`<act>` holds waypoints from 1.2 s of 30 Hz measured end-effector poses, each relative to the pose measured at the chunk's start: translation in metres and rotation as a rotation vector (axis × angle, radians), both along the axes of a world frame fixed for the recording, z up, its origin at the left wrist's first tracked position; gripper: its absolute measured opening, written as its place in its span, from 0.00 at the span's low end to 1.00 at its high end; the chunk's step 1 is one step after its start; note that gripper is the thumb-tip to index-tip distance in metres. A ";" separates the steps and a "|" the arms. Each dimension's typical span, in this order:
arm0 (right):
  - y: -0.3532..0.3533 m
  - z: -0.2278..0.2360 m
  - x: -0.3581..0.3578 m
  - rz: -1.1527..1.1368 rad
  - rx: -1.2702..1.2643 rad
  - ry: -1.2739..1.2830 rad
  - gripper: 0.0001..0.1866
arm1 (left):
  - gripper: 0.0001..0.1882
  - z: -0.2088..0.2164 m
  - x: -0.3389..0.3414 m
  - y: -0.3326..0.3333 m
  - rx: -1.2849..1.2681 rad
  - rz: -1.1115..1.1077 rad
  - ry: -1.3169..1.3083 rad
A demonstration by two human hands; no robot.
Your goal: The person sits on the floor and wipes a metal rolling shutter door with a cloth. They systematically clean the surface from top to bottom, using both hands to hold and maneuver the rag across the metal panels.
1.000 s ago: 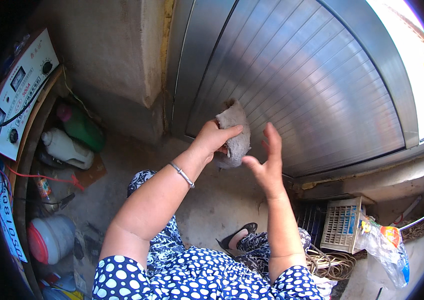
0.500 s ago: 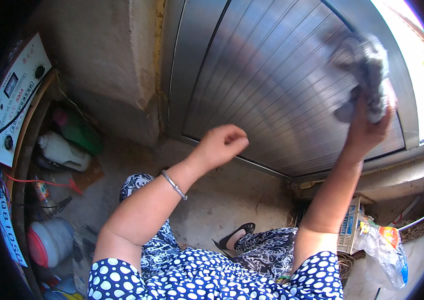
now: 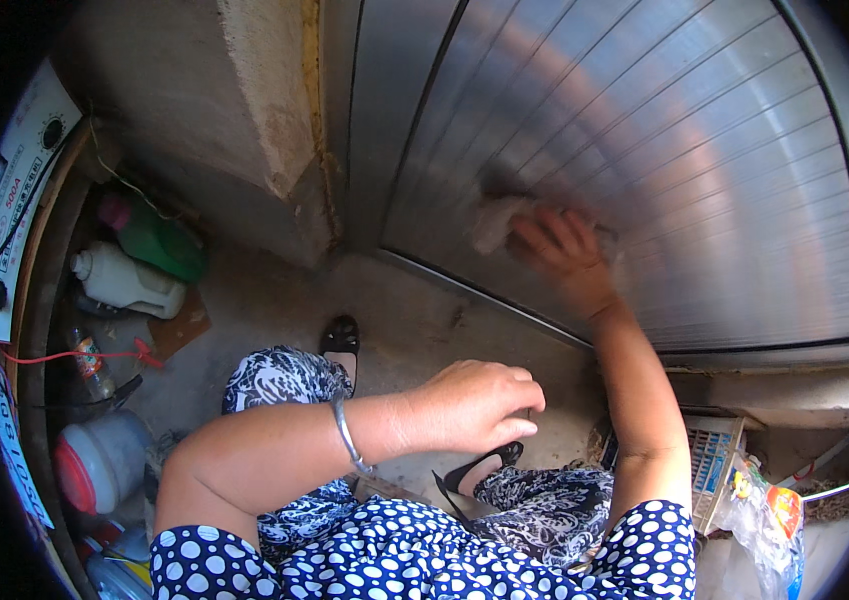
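Note:
My right hand (image 3: pixel 567 250), blurred by motion, presses a greyish cloth (image 3: pixel 498 222) against the lower part of a ribbed, shiny metal door panel (image 3: pixel 715 190). Its fingers lie over the cloth, which bunches out on their left side. In front of my body hangs my left hand (image 3: pixel 480 400), its fingers loosely curled and nothing seen in them. A silver bangle (image 3: pixel 347 432) circles that wrist.
At the left, a shelf bears a white control box (image 3: pixel 30 190). Below lie a green bottle (image 3: pixel 155 235), a white jug (image 3: pixel 130 282) and a red-lidded container (image 3: pixel 105 462). A plastic crate (image 3: pixel 715 460) and a clear plastic bag (image 3: pixel 760 520) stand at the lower right.
My right hand has brought the cloth from the panel's upper right down and left to its lower part. My left hand has dropped nearer my body and slightly right.

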State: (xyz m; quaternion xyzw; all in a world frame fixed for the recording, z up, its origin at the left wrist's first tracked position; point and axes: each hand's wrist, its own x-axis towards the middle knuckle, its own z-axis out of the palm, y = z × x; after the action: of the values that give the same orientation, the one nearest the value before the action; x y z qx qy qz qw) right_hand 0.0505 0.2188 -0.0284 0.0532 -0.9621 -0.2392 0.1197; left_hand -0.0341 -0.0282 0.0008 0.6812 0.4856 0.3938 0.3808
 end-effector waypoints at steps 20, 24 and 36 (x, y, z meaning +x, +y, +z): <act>-0.005 -0.246 0.004 -0.138 -0.425 -0.420 0.30 | 0.16 0.001 -0.004 0.000 -0.116 0.021 -0.051; -0.015 -0.174 -0.015 -0.303 -0.381 -0.550 0.21 | 0.14 -0.003 -0.005 -0.002 -0.091 0.033 -0.022; -0.037 0.171 -0.038 -0.147 -0.006 0.497 0.24 | 0.14 -0.014 -0.010 0.010 -0.021 0.141 0.138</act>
State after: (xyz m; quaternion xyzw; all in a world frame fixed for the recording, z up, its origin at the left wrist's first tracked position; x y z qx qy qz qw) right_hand 0.0124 0.1817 0.1421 -0.0777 -0.9052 -0.2500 0.3347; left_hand -0.0440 -0.0180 -0.0135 0.6669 0.5614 0.3668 0.3249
